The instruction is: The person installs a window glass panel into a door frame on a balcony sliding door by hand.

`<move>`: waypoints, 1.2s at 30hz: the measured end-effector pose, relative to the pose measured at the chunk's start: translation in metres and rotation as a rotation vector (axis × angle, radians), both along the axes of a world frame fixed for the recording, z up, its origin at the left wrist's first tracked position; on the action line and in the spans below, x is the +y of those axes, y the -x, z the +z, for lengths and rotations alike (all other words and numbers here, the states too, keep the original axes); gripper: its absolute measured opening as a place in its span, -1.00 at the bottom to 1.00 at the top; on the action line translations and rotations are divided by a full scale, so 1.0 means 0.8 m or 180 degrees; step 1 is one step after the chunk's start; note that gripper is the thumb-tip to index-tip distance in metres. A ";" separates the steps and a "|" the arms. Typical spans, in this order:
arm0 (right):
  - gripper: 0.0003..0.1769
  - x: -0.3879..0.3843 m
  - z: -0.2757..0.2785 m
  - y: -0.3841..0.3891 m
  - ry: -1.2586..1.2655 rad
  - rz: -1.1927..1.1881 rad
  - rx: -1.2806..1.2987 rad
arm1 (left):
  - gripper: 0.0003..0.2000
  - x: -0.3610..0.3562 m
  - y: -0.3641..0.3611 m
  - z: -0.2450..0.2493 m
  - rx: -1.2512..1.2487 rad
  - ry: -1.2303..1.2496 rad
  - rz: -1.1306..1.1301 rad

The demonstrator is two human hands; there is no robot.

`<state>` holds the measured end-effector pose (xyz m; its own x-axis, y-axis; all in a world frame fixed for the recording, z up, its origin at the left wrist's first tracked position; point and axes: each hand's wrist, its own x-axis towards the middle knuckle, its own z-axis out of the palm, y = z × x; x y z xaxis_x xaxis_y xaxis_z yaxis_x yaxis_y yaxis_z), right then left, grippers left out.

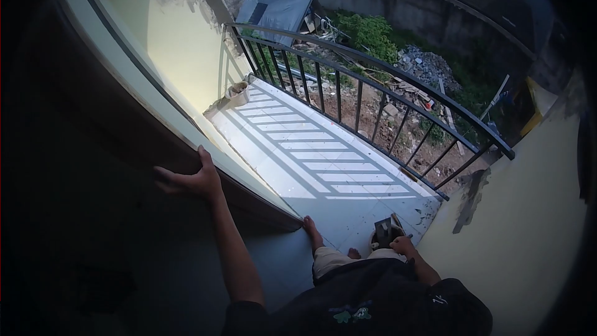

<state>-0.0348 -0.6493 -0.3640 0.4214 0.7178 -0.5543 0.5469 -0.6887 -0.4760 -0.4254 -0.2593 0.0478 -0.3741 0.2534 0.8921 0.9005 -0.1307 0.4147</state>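
Observation:
My left hand (194, 180) rests against the dark door (143, 115) near its edge. Its thumb points up and its fingers are stretched apart on the door. Low in front of my body, my right hand (403, 246) is closed at the rim of a small bucket (375, 246); the exact grip is partly hidden. A dark, flat-bladed tool (385, 230) stands up out of the bucket, with a thin yellowish stick beside it. My bare feet are on the pale floor tiles at the doorway.
A black metal railing (339, 90) borders the tiled balcony (292, 149) and casts striped shadows. A small pot (237, 94) stands in the far left corner. At right is a yellowish wall (516, 211) with a grey patch. Rubble (426, 65) and plants lie beyond the railing.

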 end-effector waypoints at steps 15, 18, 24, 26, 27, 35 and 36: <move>-0.63 0.003 0.009 0.001 0.0181 -0.0064 0.0138 | 0.06 0.000 0.000 -0.001 0.0019 0.0023 -0.0012; -0.63 0.004 0.009 0.001 0.0172 -0.0016 0.0129 | 0.05 0.001 0.000 -0.003 -0.0021 0.0013 -0.0044; -0.64 0.004 0.008 0.000 0.0186 -0.0008 0.0120 | 0.05 0.001 0.001 -0.002 -0.0037 0.0043 0.0004; -0.64 0.003 0.005 0.000 0.0162 -0.0004 0.0089 | 0.05 0.001 0.001 -0.001 0.0034 0.0058 0.0077; -0.64 0.004 0.006 0.001 0.0176 0.0016 0.0076 | 0.05 0.001 0.001 -0.002 0.0033 0.0060 0.0079; -0.64 0.007 0.015 0.002 0.0245 -0.0029 0.0143 | 0.06 0.000 0.001 -0.001 0.0039 0.0101 0.0084; -0.64 0.007 0.012 0.001 0.0251 -0.0025 0.0136 | 0.06 0.000 0.001 -0.001 0.0039 0.0100 0.0086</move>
<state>-0.0359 -0.6437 -0.3540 0.4018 0.6680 -0.6264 0.5216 -0.7292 -0.4430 -0.4258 -0.2592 0.0468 -0.3704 0.2712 0.8884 0.9085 -0.0933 0.4073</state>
